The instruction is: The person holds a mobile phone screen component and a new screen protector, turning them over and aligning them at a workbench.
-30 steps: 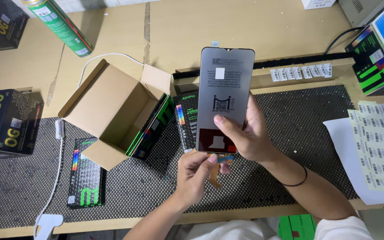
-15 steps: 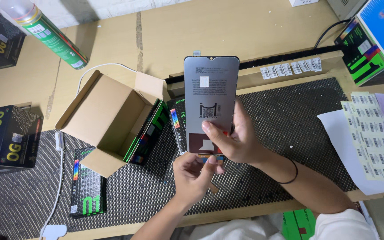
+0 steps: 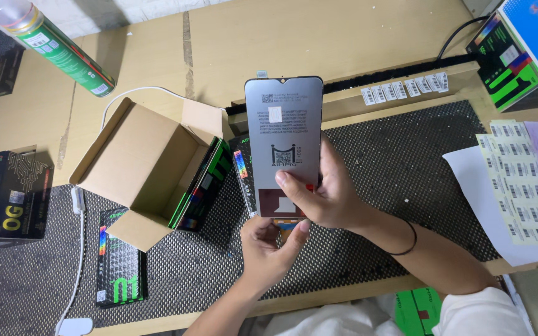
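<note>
A right hand [image 3: 325,196] holds a grey phone screen panel [image 3: 283,146] upright above a dark mesh mat [image 3: 406,162] on the desk [image 3: 319,37], fingers pressed around its lower part. The left hand [image 3: 269,246] pinches the flex tab at the panel's bottom edge. To the left, an open cardboard box [image 3: 151,165] holds flat black-and-green packages [image 3: 200,186] standing against its right wall.

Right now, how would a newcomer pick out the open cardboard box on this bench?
Start from the dark dotted mat that covers the bench front. At its left end, beside the grey phone screen panel held up by the right hand, sits the open cardboard box. Unlike the glossy black printed boxes nearby, it is plain brown, flaps up, with slim green-edged packs inside.
</note>
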